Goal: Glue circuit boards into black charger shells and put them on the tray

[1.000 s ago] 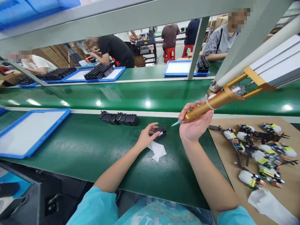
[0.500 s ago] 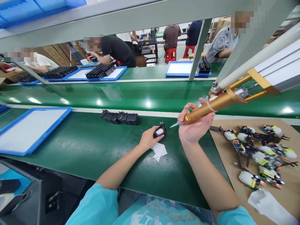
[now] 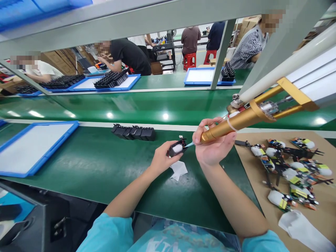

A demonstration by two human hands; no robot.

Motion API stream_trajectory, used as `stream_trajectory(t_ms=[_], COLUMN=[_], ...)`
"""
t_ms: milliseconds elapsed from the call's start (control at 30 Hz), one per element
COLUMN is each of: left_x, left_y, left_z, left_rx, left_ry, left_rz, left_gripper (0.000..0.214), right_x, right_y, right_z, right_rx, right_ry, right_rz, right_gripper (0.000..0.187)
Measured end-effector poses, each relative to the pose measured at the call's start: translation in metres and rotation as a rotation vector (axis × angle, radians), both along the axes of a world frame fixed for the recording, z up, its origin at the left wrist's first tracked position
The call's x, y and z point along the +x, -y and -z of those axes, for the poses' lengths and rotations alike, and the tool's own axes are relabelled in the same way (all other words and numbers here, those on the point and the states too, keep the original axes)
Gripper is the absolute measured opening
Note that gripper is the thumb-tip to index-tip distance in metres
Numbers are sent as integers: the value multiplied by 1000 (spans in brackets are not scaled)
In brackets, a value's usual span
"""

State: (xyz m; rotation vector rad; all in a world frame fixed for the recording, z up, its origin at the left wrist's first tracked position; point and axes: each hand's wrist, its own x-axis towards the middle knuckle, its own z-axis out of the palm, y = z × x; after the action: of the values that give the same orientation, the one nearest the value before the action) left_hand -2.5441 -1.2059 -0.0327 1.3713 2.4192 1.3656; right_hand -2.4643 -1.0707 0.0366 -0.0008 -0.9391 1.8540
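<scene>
My left hand [image 3: 162, 155] grips a small black plastic adapter housing [image 3: 172, 151] between thumb and fingers. Its open side shows a white part inside, and metal prongs stick up at its far end. My right hand [image 3: 214, 143] is closed around a gold-coloured glue dispenser [image 3: 223, 127], which hangs from a white arm at the upper right. The dispenser's pale blue nozzle tip [image 3: 190, 144] is at the right edge of the housing; whether it touches is too small to tell. Below my left hand a crumpled white paper [image 3: 179, 170] lies on the green bench [image 3: 115, 164].
A row of black housings [image 3: 133, 132] stands at the back of the bench. To the left lies a blue-rimmed tray [image 3: 54, 150]. Circuit boards with white blobs [image 3: 291, 175] cover brown cardboard [image 3: 258, 182] on the right. Several people work beyond the green belt [image 3: 136, 105].
The dispenser has moved left and slightly down with my right hand, bringing its nozzle to the housing. My left hand has shifted slightly left and tilted the housing.
</scene>
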Motion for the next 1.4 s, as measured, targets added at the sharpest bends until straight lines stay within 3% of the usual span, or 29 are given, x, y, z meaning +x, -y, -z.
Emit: stream_trajectory(t_ms=[233,733,1133,1400], left_x=[1,12,23,25], left_y=[2,-10,-12,-12], left_z=[-1,7,-1,0], left_rx=[-7,-39,93,188], left_ry=[-19,155,20,-82], left_rz=[18,49,72,81], left_gripper=[38,43,41,39], right_x=[0,3,8,10], right_y=[0,6,18,20], right_z=[-2,-4,-5,-6], right_rx=[-5,-15,11,22], right_ry=[14,11,-6,-53], right_rz=[19,-27,-105,-118], right_gripper=[40,45,47,38])
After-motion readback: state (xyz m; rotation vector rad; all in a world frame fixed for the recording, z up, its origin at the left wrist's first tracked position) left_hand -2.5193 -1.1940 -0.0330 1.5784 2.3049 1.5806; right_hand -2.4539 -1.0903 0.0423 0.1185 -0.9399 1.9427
